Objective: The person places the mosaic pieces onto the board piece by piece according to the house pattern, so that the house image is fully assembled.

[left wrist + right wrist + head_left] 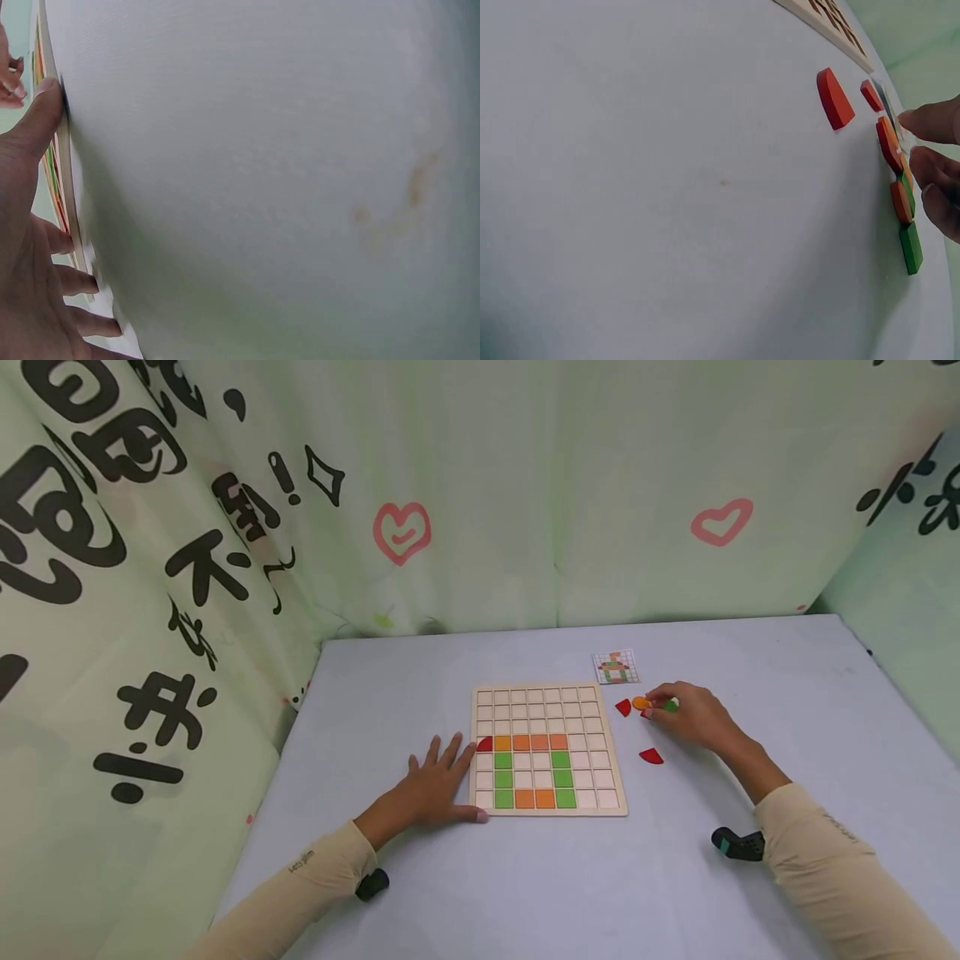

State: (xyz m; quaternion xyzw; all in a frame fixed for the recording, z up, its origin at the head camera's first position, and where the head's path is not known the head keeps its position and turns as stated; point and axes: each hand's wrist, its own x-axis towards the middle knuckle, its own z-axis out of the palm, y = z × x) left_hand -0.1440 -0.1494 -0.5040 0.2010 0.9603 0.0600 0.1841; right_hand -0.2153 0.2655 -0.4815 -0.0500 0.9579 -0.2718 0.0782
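Observation:
A square wooden grid board (592, 777) lies on the table, with green, orange and red pieces set in some of its cells. My left hand (432, 785) rests with spread fingers along the board's left side, the thumb touching its near left corner. To the right of the board, my right hand (690, 714) is over a small group of loose pieces. Its fingertips are beside an orange round piece (641, 702), with a green piece (671, 705) partly under the hand. In the right wrist view, a gap shows between the fingertips (924, 124).
A small pattern card (617, 667) lies behind the board's far right corner. One red piece (652, 756) lies apart, nearer to me; another red piece (623, 707) is just left of the orange one. Light curtains stand behind the table (525, 885).

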